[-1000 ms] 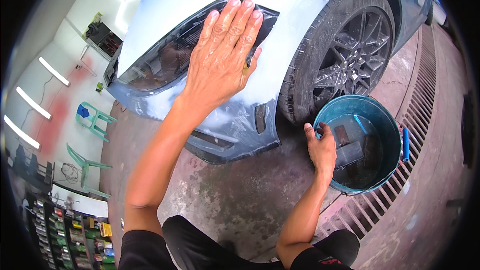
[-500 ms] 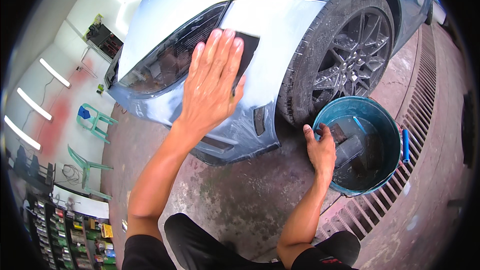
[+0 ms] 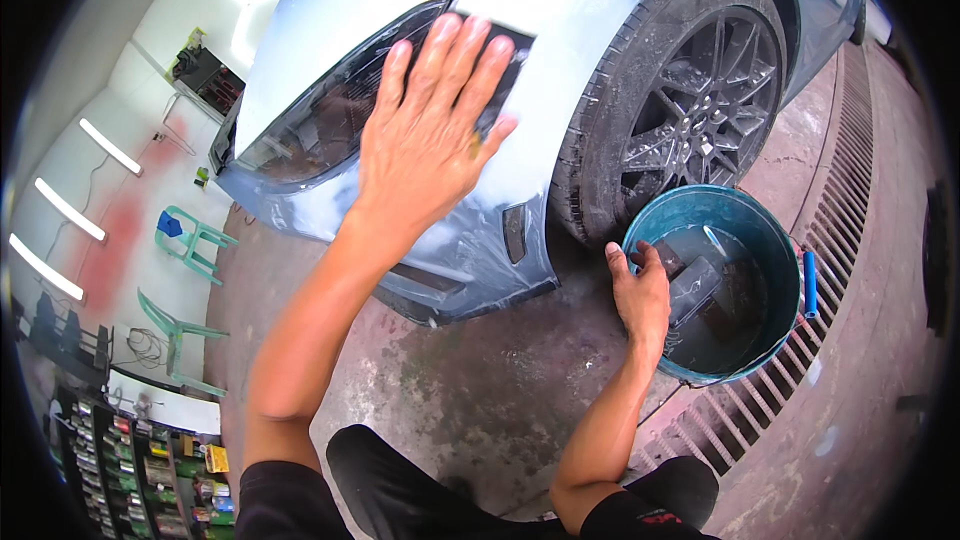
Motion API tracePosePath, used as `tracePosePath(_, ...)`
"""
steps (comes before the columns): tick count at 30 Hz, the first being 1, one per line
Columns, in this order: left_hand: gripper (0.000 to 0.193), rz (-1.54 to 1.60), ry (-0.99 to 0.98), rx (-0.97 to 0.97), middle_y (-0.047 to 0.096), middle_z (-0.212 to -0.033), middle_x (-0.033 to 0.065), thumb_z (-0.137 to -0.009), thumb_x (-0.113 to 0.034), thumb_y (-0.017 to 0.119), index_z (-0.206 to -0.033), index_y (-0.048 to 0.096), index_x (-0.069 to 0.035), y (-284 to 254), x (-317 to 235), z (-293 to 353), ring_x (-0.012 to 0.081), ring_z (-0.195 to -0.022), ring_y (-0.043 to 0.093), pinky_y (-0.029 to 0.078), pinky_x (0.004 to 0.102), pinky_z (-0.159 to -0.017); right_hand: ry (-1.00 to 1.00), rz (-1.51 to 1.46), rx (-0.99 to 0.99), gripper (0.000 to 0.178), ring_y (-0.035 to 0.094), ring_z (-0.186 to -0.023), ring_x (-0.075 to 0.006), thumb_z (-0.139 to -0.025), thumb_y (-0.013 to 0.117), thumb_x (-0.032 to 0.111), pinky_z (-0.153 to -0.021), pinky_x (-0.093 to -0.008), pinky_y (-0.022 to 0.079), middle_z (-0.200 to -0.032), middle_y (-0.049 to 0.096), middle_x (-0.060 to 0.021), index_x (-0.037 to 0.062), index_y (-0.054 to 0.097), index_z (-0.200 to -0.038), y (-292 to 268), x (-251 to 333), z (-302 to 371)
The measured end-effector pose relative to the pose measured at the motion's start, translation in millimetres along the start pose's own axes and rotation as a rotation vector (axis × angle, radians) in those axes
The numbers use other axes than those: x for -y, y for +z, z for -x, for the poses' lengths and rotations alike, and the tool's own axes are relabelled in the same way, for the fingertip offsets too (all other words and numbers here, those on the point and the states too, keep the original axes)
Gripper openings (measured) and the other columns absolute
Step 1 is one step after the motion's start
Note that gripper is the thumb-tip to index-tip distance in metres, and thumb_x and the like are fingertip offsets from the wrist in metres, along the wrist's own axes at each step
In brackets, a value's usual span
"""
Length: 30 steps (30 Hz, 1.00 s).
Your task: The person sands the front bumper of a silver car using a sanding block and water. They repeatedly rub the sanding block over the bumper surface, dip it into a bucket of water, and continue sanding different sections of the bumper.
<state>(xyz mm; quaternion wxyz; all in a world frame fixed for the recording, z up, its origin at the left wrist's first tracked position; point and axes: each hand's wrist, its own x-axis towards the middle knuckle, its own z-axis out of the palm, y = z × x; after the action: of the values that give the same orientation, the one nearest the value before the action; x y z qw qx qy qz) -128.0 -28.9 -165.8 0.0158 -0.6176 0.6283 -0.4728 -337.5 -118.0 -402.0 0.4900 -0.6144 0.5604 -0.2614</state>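
Observation:
My left hand (image 3: pixel 420 155) lies flat, fingers stretched, over a black sheet of sandpaper (image 3: pixel 510 55), pressing it to the light grey-blue car's front panel (image 3: pixel 560 50) beside the headlight (image 3: pixel 310 130). Most of the sheet is hidden under the palm and fingers. Lower down, my right hand (image 3: pixel 642 300) grips the near-left rim of a teal bucket (image 3: pixel 790 335), its thumb outside the rim and fingers inside. In the bucket's murky water are a dark block (image 3: pixel 693 290) and a small pale-blue strip (image 3: pixel 714 240).
Right behind the bucket stands the front wheel (image 3: pixel 700 130) with its black tyre. A metal drain grate (image 3: pixel 835 210) curves along the right of the floor. Green plastic chairs (image 3: pixel 190 240) and a shelf of cans (image 3: pixel 140 460) are at the left.
My left hand and the sandpaper have slid up the panel, toward the hood seam. My right hand stays at the bucket rim; the strip in the water has shifted slightly.

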Motion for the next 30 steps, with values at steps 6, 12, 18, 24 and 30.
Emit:
tracePosePath(6,0.077,-0.028,-0.001,-0.043,0.038,-0.184,0.0123,-0.113,-0.050,0.063,-0.178,0.040,-0.015,7.6,-2.7,-6.9,0.0320,-0.173,0.029,0.020,0.0533,-0.139,-0.002,-0.003,0.024,0.081,0.070,-0.139,-0.0442,-0.102,0.076,0.060,-0.120,-0.0533,0.050,-0.148,0.074,-0.0235,0.0030,0.063,-0.159,-1.1,2.9,2.0)
tracePosePath(12,0.079,-0.037,-0.002,0.012,0.039,-0.183,0.0138,-0.113,-0.047,0.064,-0.178,0.039,-0.009,6.9,-2.7,27.7,0.0326,-0.173,0.029,0.021,0.0517,-0.140,-0.003,0.030,0.004,0.082,0.070,-0.138,-0.0442,-0.102,0.076,0.061,-0.119,-0.0533,0.051,-0.149,0.073,-0.0238,0.0030,0.063,-0.159,-5.4,0.8,2.0)
tracePosePath(18,0.078,-0.068,-0.010,-0.013,0.039,-0.184,0.0119,-0.114,-0.051,0.059,-0.178,0.040,-0.010,8.2,-3.8,6.7,0.0331,-0.172,0.031,0.019,0.0505,-0.139,0.001,-0.020,0.015,0.082,0.071,-0.137,-0.0439,-0.102,0.075,0.061,-0.119,-0.0529,0.051,-0.149,0.074,-0.0232,0.0036,0.062,-0.160,-2.1,0.3,0.3)
tracePosePath(24,0.073,-0.144,-0.078,-0.076,0.044,-0.182,0.0068,-0.108,-0.046,0.067,-0.175,0.049,-0.023,3.7,-5.5,9.5,0.0336,-0.169,0.035,0.020,0.0570,-0.137,0.021,0.020,0.020,0.082,0.072,-0.135,-0.0429,-0.102,0.075,0.062,-0.118,-0.0523,0.052,-0.148,0.075,-0.0215,0.0043,0.063,-0.159,-6.9,11.3,4.7)
tracePosePath(30,0.071,-0.153,-0.117,-0.063,0.045,-0.182,0.0031,-0.108,-0.047,0.068,-0.174,0.050,-0.027,5.0,-5.2,31.6,0.0340,-0.170,0.033,0.017,0.0616,-0.136,0.010,0.042,0.003,0.081,0.073,-0.134,-0.0422,-0.102,0.075,0.062,-0.118,-0.0525,0.052,-0.147,0.075,-0.0210,0.0057,0.064,-0.159,0.6,5.1,-1.9)
